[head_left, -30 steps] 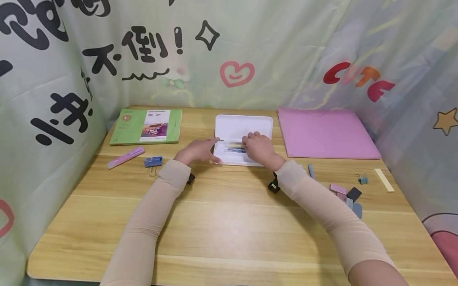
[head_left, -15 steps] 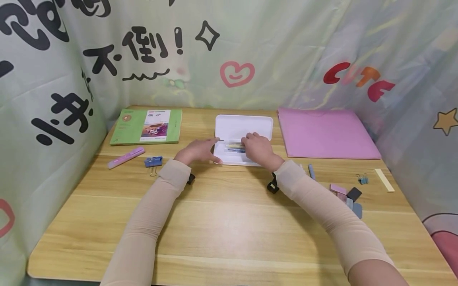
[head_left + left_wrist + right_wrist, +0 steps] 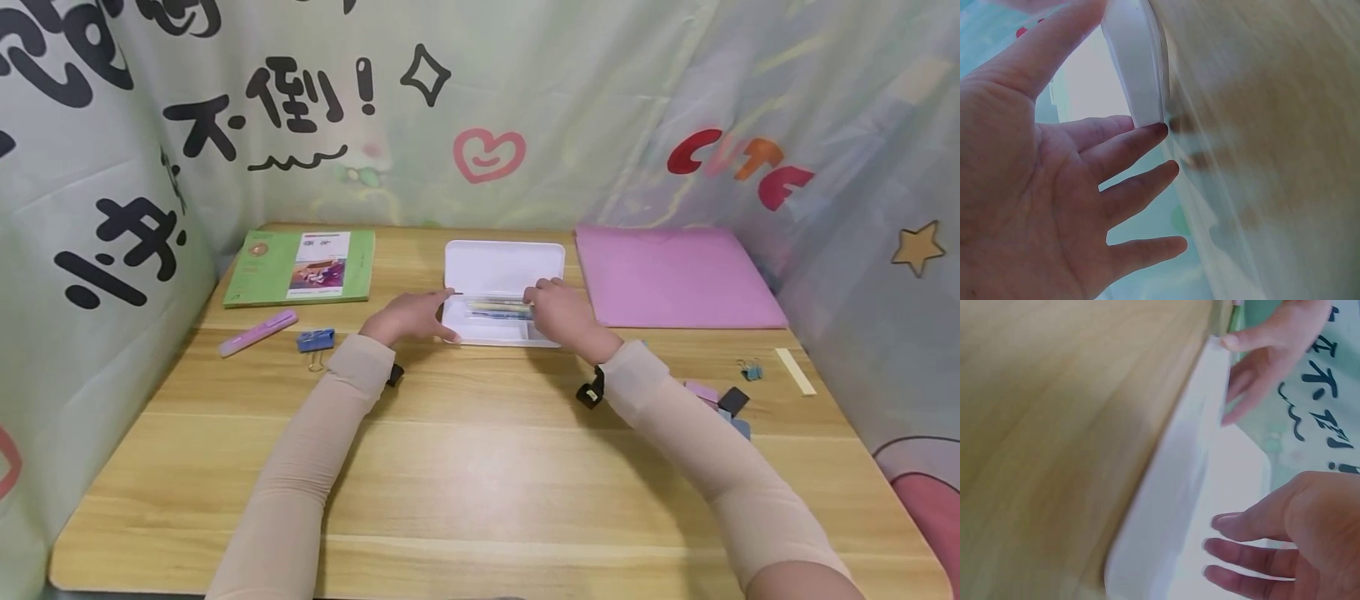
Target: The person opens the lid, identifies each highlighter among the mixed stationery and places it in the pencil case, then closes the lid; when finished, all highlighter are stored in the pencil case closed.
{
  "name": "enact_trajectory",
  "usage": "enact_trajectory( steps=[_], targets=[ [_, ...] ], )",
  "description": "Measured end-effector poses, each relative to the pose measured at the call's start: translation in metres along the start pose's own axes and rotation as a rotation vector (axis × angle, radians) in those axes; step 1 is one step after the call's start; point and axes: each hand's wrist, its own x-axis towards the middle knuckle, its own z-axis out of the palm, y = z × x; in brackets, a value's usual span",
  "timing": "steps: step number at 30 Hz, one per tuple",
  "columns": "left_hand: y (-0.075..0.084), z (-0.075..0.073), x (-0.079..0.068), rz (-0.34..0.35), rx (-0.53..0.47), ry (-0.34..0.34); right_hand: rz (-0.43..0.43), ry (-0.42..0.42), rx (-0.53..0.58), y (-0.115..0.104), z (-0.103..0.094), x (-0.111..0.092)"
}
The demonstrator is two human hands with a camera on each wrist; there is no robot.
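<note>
A white pencil case [image 3: 504, 265] lies with its lid raised at the back middle of the table, several slim pens or pencils [image 3: 495, 310] inside. My left hand [image 3: 408, 318] holds its left end, thumb at the near corner and fingers at the hinge side. In the left wrist view, that hand's [image 3: 1047, 181] index and middle fingertips touch a corner of the case [image 3: 1135, 62] while the others spread apart. My right hand [image 3: 566, 318] hovers over the case's right part. In the right wrist view its fingers [image 3: 1254, 559] are loosely bent with nothing between them.
A green book [image 3: 258, 271] and a purple pen-shaped item [image 3: 258, 333] lie left, near a blue binder clip [image 3: 316, 340]. Right of the case are a pink folder [image 3: 678, 279], a teal clip [image 3: 750, 371], a cream strip [image 3: 795, 372] and small blocks [image 3: 733, 401] partly behind my sleeve.
My right hand has moved right, off the pens, uncovering more of them and the case's right compartment. The left hand keeps its place on the case. The head view has shifted slightly.
</note>
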Motion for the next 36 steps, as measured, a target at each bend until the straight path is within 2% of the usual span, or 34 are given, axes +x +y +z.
enact_trajectory(
  steps=[4, 6, 10, 17, 24, 27, 32, 36],
  targets=[
    [0.0, 0.0, -0.001, 0.001, -0.017, -0.005, 0.133, -0.108, 0.012, 0.011, -0.011, -0.016],
    [-0.002, 0.001, 0.0, -0.003, -0.022, -0.008, 0.202, -0.199, 0.01, 0.019, -0.018, -0.026],
    [-0.005, 0.001, 0.0, -0.015, -0.038, -0.011, 0.269, -0.301, -0.016, 0.033, -0.028, -0.047],
    [-0.003, 0.001, -0.001, -0.018, -0.019, -0.004, 0.322, -0.352, 0.0, 0.048, -0.036, -0.084],
    [0.002, 0.0, -0.001, 0.002, -0.031, -0.008, 0.38, -0.397, 0.027, 0.052, -0.035, -0.109],
    [0.002, 0.0, -0.003, 0.001, -0.036, -0.007, 0.376, -0.428, 0.037, 0.051, -0.035, -0.115],
    [0.002, 0.0, -0.003, 0.007, -0.04, -0.003, 0.419, -0.512, 0.047, 0.049, -0.035, -0.12],
    [0.001, 0.001, -0.002, 0.009, -0.034, 0.0, 0.434, -0.521, 0.043, 0.047, -0.035, -0.122]
  ],
)
